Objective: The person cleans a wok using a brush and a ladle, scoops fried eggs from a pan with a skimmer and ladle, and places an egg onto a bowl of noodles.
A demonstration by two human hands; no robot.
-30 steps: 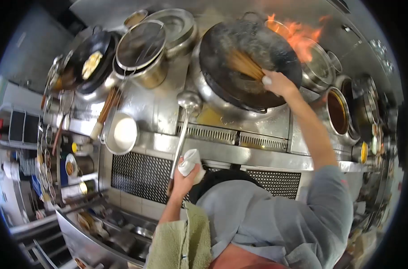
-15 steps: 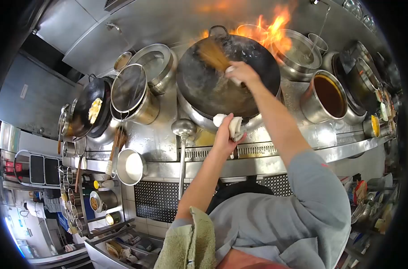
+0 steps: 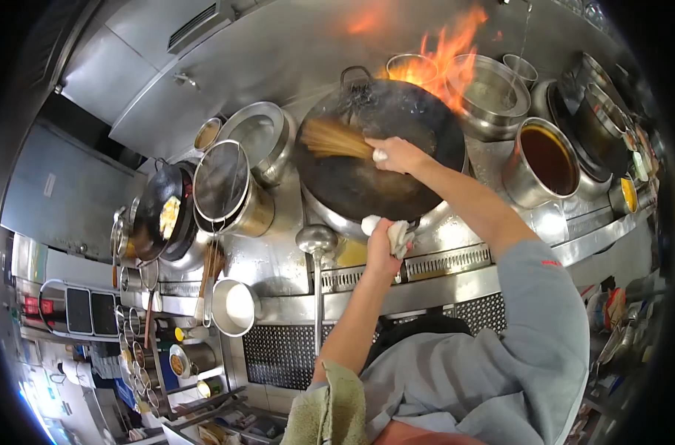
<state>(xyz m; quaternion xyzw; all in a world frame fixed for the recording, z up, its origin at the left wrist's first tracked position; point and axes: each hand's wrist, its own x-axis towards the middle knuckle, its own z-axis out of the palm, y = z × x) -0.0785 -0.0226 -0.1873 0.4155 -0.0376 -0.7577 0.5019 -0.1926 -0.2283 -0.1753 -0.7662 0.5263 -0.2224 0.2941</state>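
Note:
A large black wok sits on the burner in front of me, with some wet residue inside. Over its left half I hold a bamboo wok brush, my right hand wrapped round its handle end; the bristles are blurred by motion. My left hand grips a folded white cloth at the wok's near rim, where the cloth hides the handle. Just left of that hand, a steel ladle lies with its long handle pointing toward me.
Flames rise behind the wok at the right. A pot of dark brown liquid stands to the right. At left are a strainer over a pot, a smaller wok with food and a white-filled saucepan.
The brush has swung from the wok's upper middle down and left, its bristles now pointing left. My left hand keeps hold of the cloth at the rim. The camera view has tilted slightly.

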